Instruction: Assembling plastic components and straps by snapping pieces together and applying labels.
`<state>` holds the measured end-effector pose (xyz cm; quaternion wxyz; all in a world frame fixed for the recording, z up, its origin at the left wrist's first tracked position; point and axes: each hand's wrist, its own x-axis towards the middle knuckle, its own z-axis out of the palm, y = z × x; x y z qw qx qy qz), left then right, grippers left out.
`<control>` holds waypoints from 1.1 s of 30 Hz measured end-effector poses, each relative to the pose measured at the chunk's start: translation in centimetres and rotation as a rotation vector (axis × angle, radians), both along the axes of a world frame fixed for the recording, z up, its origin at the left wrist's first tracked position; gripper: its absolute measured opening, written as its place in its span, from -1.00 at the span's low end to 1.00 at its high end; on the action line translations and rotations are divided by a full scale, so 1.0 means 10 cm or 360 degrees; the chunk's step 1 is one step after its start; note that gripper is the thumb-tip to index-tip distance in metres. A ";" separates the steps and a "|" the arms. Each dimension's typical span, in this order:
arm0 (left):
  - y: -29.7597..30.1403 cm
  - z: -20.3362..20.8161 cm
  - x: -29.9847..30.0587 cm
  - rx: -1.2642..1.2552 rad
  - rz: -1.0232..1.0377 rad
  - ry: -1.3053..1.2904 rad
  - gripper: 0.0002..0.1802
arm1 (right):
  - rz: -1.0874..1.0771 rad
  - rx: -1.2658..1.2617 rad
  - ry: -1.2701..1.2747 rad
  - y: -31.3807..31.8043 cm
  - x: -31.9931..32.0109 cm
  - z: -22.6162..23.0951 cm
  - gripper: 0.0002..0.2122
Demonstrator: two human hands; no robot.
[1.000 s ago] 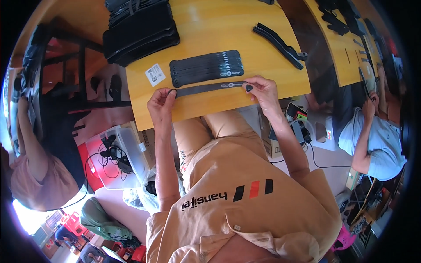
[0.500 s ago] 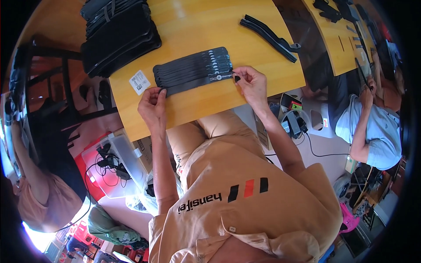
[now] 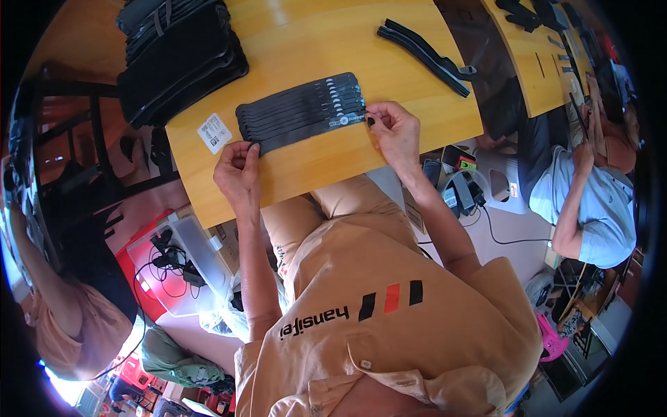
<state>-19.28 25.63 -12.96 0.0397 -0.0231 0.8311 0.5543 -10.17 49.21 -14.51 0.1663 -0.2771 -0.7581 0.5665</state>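
Note:
Several flat black straps [image 3: 288,108] lie overlapped in a fanned row on the yellow table, with white print near their right ends. My left hand [image 3: 238,177] pinches the left end of the nearest strap [image 3: 299,137] between thumb and fingers. At its other end, my right hand [image 3: 397,137] has thumb and fingers closed on the strap's tip, partly hiding it. A white printed label [image 3: 214,133] lies on the wood just left of the row.
A tall pile of black straps [image 3: 182,66] stands at the table's [image 3: 306,42] far left. Long black strips [image 3: 424,57] lie at the far right. Below are a clear bin [image 3: 201,254] with cables and another holding dark adapters [image 3: 467,194]. Co-workers sit on both sides, one in a light-blue shirt [image 3: 590,215].
The straps, label and pile appear shifted slightly left in the view, along with my hands. Both hands keep their pinch on the nearest strap's ends.

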 end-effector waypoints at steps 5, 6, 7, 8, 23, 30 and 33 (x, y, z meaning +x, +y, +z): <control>-0.01 0.00 0.00 0.0019 -0.0003 -0.0023 -0.92 | 0.0013 0.0023 -0.0014 0.00 0.00 0.00 -0.88; -0.01 0.00 0.00 0.0030 -0.0008 -0.0024 -0.92 | 0.0017 0.0021 -0.0030 0.00 0.00 0.00 -0.89; -0.01 0.00 -0.01 0.0040 -0.0014 -0.0024 -0.93 | 0.0017 0.0021 -0.0031 -0.01 0.00 0.01 -0.89; -0.02 0.00 -0.01 0.0041 -0.0015 -0.0025 -0.93 | 0.0018 0.0024 -0.0028 -0.01 -0.01 0.02 -0.89; -0.01 -0.01 -0.02 -0.0038 -0.0013 -0.0006 -0.92 | -0.0085 -0.0096 0.0000 -0.04 -0.04 0.12 -0.95; 0.00 0.00 -0.02 -0.0070 -0.0022 0.0007 -0.93 | -0.0075 0.0078 0.0014 -0.03 -0.05 0.06 -0.95; 0.00 -0.01 -0.01 -0.0097 -0.0026 0.0028 -0.93 | -0.0076 0.0123 -0.0012 -0.04 -0.06 0.09 -0.95</control>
